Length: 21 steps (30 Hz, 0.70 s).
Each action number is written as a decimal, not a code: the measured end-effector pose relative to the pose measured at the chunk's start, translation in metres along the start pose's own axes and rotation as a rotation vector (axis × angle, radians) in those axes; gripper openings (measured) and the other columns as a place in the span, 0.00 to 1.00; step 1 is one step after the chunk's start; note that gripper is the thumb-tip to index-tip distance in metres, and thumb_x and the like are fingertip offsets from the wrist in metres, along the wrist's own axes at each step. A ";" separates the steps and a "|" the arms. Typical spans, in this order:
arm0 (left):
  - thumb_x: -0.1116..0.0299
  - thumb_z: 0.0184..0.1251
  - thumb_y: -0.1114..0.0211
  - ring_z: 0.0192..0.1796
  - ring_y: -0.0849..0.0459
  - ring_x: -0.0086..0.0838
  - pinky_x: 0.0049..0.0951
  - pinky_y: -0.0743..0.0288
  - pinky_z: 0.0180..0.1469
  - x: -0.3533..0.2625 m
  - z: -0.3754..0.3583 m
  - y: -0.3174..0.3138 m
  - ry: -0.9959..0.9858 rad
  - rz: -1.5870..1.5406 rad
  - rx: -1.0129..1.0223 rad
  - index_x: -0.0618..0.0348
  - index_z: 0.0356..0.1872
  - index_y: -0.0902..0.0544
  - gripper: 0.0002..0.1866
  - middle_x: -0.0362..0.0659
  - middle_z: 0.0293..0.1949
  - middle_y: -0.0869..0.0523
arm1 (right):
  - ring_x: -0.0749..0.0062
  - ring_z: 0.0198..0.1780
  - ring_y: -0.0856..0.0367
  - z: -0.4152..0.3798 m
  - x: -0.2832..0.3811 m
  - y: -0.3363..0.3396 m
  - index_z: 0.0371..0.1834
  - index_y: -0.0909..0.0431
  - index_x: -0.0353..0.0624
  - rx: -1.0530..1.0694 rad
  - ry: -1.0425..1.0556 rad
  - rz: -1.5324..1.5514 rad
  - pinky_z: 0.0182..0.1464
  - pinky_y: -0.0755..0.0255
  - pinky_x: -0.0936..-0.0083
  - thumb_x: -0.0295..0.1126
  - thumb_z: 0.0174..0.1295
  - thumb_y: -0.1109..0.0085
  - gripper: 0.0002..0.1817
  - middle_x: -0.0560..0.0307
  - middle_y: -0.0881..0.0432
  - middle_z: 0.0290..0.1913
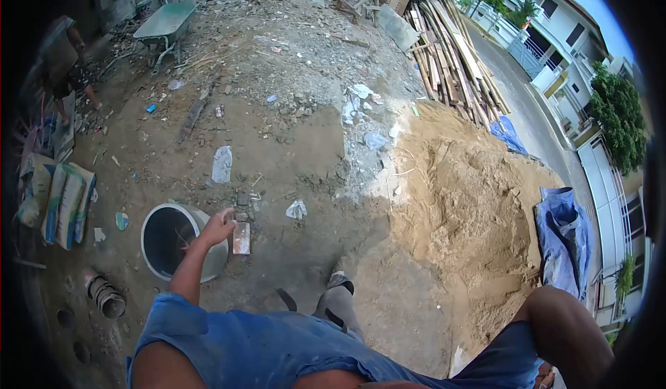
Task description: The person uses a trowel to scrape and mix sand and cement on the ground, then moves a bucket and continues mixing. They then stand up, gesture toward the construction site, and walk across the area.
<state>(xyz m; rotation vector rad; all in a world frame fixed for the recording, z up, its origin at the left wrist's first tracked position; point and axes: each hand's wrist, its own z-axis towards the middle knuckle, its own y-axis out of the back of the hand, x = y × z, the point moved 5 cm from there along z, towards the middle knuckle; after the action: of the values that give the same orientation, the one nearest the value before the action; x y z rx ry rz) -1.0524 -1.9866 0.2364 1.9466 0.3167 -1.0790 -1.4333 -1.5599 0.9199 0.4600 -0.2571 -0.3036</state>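
Observation:
My left hand (220, 227) is stretched down and forward beside a large grey cylinder (216, 254) with an open top and a dark inside. Its fingers look loosely bent and a little apart, with nothing showing between them. Right by the fingertips is a reddish brick (241, 239) with a pale, dusty face. A darker block (242, 200) lies just beyond it on the dirt. On the other side, my right arm (560, 326) is bent at the elbow, and the hand itself is out of sight.
Filled sacks (68, 205) and stacked buckets (107, 297) stand at left. A person (69, 70) is behind the sacks, near a green wheelbarrow (166, 25). A sand heap (472, 215) spreads at right, with a blue tarp (563, 233) beside it and long timber (451, 56) beyond.

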 end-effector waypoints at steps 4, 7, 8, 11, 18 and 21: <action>0.68 0.62 0.42 0.36 0.17 0.29 0.30 0.24 0.41 0.038 0.103 -0.035 0.178 -0.120 -0.193 0.71 0.59 0.27 0.25 0.49 0.35 0.15 | 0.62 0.55 0.20 0.026 -0.127 -0.052 0.77 0.48 0.51 -0.032 -0.074 -0.143 0.61 0.30 0.55 0.61 0.68 0.54 0.41 0.47 0.24 0.59; 0.68 0.56 0.39 0.38 0.14 0.31 0.33 0.21 0.41 0.075 0.101 -0.102 0.539 -0.180 0.023 0.70 0.56 0.25 0.25 0.53 0.39 0.14 | 0.62 0.54 0.20 0.055 -0.226 -0.095 0.77 0.48 0.50 -0.032 -0.159 -0.224 0.60 0.30 0.54 0.61 0.68 0.54 0.40 0.47 0.24 0.60; 0.66 0.56 0.39 0.35 0.14 0.31 0.36 0.21 0.37 0.095 0.090 -0.126 0.610 -0.004 0.032 0.70 0.55 0.23 0.25 0.53 0.37 0.14 | 0.61 0.54 0.20 0.063 -0.257 -0.108 0.77 0.48 0.50 -0.033 -0.187 -0.248 0.60 0.30 0.54 0.61 0.68 0.54 0.40 0.46 0.24 0.60; 0.63 0.57 0.38 0.37 0.13 0.35 0.38 0.21 0.39 0.037 0.065 -0.183 0.866 -0.007 0.296 0.69 0.54 0.22 0.25 0.51 0.38 0.13 | 0.61 0.54 0.20 0.082 -0.351 -0.153 0.76 0.47 0.50 -0.024 -0.265 -0.319 0.60 0.29 0.54 0.61 0.68 0.54 0.40 0.46 0.24 0.60; 0.59 0.57 0.38 0.44 0.14 0.42 0.38 0.22 0.45 0.019 0.246 -0.265 0.893 0.195 0.506 0.70 0.51 0.21 0.25 0.54 0.45 0.14 | 0.60 0.54 0.20 0.124 -0.567 -0.301 0.76 0.47 0.49 0.047 -0.392 -0.433 0.60 0.29 0.54 0.61 0.68 0.54 0.40 0.44 0.25 0.60; 0.59 0.56 0.39 0.51 0.16 0.48 0.38 0.23 0.51 -0.042 0.439 -0.255 0.660 0.319 0.199 0.71 0.54 0.23 0.28 0.59 0.48 0.16 | 0.59 0.54 0.20 0.152 -0.657 -0.367 0.76 0.46 0.49 0.110 -0.448 -0.468 0.59 0.28 0.53 0.61 0.68 0.54 0.40 0.44 0.25 0.60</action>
<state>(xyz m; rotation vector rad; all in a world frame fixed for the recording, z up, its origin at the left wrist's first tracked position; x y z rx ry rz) -1.4719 -2.1718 0.0145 2.3978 0.2422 -0.2478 -2.1706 -1.7072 0.7644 0.5565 -0.6068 -0.8575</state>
